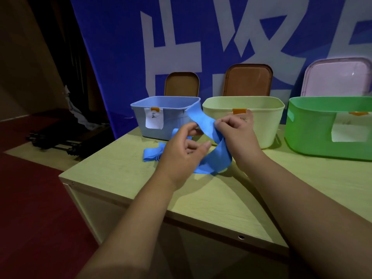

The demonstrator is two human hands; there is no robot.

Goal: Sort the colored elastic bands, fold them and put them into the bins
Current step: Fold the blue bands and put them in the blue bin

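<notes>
A blue elastic band loops up off the wooden table in front of the bins. My right hand pinches its upper part near the cream bin. My left hand has curled fingers at the band's left side; whether it grips the band cannot be told. More blue band lies bunched on the table to the left. Behind stand a blue bin with a paper label, a cream bin and a green bin.
Two brown lids and a pink lid lean against a blue banner behind the bins. The table's left edge drops to a red floor. Dark equipment lies on the floor at left.
</notes>
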